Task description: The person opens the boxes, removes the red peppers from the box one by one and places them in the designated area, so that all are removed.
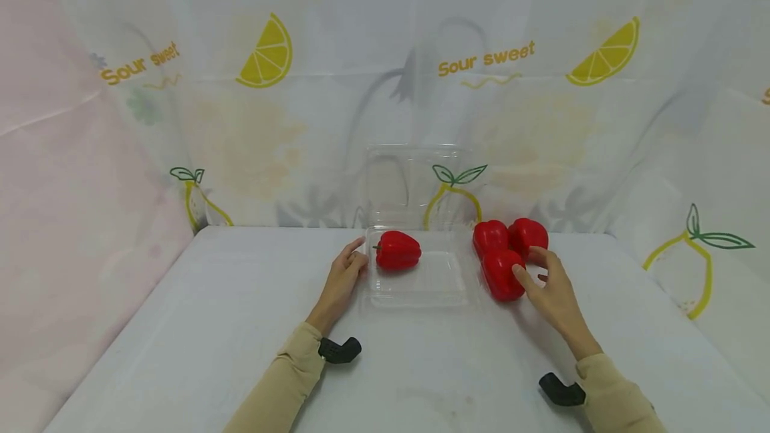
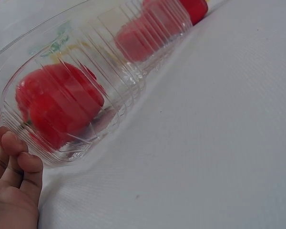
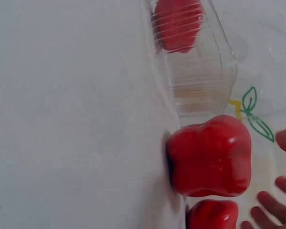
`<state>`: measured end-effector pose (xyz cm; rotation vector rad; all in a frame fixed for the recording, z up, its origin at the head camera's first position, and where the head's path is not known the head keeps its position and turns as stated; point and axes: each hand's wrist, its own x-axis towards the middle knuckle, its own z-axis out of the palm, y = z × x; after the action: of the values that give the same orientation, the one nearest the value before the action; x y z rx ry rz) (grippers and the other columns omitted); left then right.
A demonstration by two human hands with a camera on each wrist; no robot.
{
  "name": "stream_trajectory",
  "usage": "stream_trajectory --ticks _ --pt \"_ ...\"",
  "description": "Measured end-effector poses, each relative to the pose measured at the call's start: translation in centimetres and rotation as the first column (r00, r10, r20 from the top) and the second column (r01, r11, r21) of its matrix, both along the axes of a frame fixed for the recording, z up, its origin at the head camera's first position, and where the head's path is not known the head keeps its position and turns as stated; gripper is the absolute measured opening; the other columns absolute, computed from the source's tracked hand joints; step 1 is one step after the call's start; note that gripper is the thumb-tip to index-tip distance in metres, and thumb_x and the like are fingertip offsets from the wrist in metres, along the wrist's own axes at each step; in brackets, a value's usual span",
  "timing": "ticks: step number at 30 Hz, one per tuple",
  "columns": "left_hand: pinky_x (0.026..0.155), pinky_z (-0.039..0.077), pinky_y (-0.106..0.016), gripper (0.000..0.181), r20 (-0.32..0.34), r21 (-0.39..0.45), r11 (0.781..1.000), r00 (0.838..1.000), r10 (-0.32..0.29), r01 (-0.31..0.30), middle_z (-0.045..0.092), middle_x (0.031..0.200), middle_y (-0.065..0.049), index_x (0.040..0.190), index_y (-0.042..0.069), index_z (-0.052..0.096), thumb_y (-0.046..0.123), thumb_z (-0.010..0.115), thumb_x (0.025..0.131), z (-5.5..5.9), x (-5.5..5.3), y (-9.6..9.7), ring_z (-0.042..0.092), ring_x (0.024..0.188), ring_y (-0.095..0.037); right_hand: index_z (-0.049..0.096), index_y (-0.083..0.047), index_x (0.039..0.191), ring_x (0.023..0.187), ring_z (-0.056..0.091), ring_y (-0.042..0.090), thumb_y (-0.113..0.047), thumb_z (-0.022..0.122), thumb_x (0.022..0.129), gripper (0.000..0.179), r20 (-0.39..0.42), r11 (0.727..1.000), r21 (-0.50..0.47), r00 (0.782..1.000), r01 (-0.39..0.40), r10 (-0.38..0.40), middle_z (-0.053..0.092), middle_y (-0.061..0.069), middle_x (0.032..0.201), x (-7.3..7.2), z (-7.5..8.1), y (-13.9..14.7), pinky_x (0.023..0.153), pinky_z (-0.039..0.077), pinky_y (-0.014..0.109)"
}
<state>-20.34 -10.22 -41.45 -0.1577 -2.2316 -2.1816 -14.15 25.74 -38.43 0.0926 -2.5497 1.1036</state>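
A clear plastic clamshell box (image 1: pixel 442 279) stands with its lid (image 1: pixel 388 182) raised at the back. Inside, toward the left, lies a red bell pepper (image 1: pixel 398 251) on its side, stem to the left. My left hand (image 1: pixel 341 280) rests its fingers (image 2: pixel 31 164) against the box's left wall. On the right, my right hand (image 1: pixel 555 293) is spread beside the nearest loose red bell pepper (image 1: pixel 502 278), thumb and fingers apart around its right side. In the right wrist view its fingers (image 3: pixel 271 207) show a gap from that pepper.
Two more red bell peppers (image 1: pixel 490 238) (image 1: pixel 529 234) sit behind the nearest one, right of the box. A white cloth covers the table (image 1: pixel 240 306). Behind it hangs a printed curtain (image 1: pixel 337 119), close to the raised lid.
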Motion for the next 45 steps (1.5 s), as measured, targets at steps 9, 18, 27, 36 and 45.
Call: stream_trajectory --ticks 9,18,27,36,45 --pt "0.073 0.042 -0.019 0.047 0.001 -0.017 1.000 1.000 0.014 -0.014 0.048 0.077 0.003 0.142 0.011 0.041 0.016 0.049 0.096 -1.0 -0.9 -0.3 0.046 0.074 -0.011 0.050 -0.001 0.125 0.111 0.046 0.023 -0.005 0.061 0.087 0.040 -0.304 0.999 -0.034 0.953 -0.012 0.001 0.051 0.013 0.125 0.1 0.5 -1.5 0.090 0.032 0.008" --pt "0.075 0.042 -0.021 0.048 -0.012 -0.033 0.999 1.000 -0.010 0.009 0.047 0.078 0.000 0.142 0.003 0.038 0.011 0.046 0.096 1.3 1.1 0.2 0.046 0.075 -0.014 0.053 -0.004 0.118 0.104 0.050 0.024 -0.003 0.065 0.084 0.035 -0.273 0.989 0.051 0.951 -0.138 0.147 0.056 0.007 0.116 0.6 0.3 -3.8 0.087 0.043 0.014" --pt "0.074 0.042 -0.021 0.047 -0.021 -0.024 1.000 1.000 -0.015 0.015 0.047 0.078 0.000 0.142 0.004 0.039 0.011 0.046 0.096 1.4 1.2 0.0 0.046 0.075 -0.015 0.056 -0.005 0.114 0.100 0.053 0.023 0.000 0.069 0.079 0.038 -0.306 0.977 0.076 0.928 -0.200 0.214 0.058 0.005 0.112 0.3 -0.3 -5.1 0.086 0.043 0.010" --pt "0.075 0.042 -0.023 0.048 -0.024 -0.040 0.999 1.000 -0.014 0.013 0.047 0.078 0.000 0.142 0.003 0.038 0.011 0.046 0.096 1.4 1.3 0.0 0.046 0.075 -0.014 0.056 -0.009 0.116 0.103 0.052 0.015 -0.003 0.069 0.081 0.038 -0.259 0.973 0.088 0.939 -0.212 0.228 0.058 0.001 0.114 0.3 -0.5 -6.3 0.087 0.049 0.021" --pt "0.074 0.042 -0.021 0.048 -0.018 -0.015 1.000 0.999 -0.028 0.027 0.047 0.078 0.000 0.143 0.003 0.037 0.010 0.046 0.096 1.3 1.2 -0.1 0.046 0.075 -0.015 0.056 -0.008 0.114 0.100 0.056 0.018 -0.002 0.068 0.081 0.036 -0.235 0.963 0.083 0.934 -0.257 0.269 0.060 0.002 0.112 -0.2 -0.4 -7.5 0.086 0.052 0.031"
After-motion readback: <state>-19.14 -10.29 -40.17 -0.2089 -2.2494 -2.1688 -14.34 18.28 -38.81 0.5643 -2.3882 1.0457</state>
